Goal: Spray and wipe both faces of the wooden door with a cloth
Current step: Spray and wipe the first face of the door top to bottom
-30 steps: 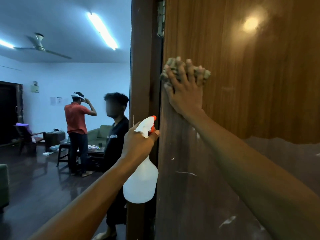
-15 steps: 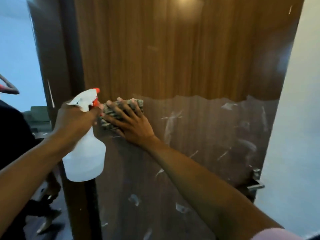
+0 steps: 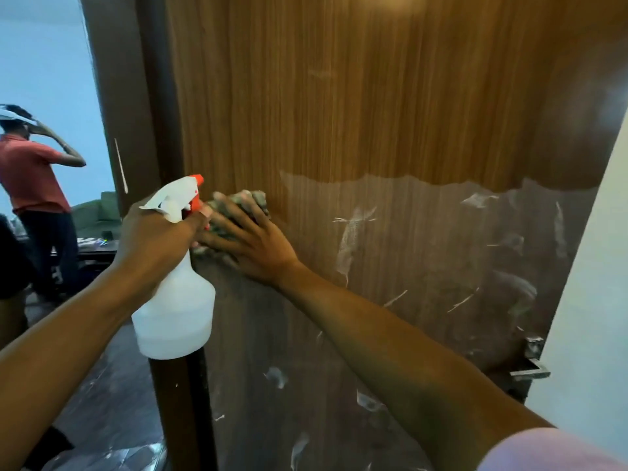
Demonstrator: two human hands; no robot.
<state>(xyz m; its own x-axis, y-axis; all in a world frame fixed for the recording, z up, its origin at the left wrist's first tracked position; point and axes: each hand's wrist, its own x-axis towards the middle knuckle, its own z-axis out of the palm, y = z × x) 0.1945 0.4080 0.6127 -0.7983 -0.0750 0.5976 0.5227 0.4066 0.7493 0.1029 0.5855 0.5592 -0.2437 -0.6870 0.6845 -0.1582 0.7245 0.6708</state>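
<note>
Lying under spread right hand (image 3: pixel 258 243), cloth (image 3: pixel 253 198) against wooden door (image 3: pixel 373 113); left hand (image 3: pixel 153 236) gripping spray bottle (image 3: pixel 176 314).

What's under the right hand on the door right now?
A crumpled cloth, pressed against the door by the right hand. Only its upper edge shows past the fingertips. The hand covers the rest, and the left hand with the spray bottle hides its left end.

Both forearms are bare to the wrist; a pale pink sleeve (image 3: pixel 557 452) covers the right upper arm.
</note>
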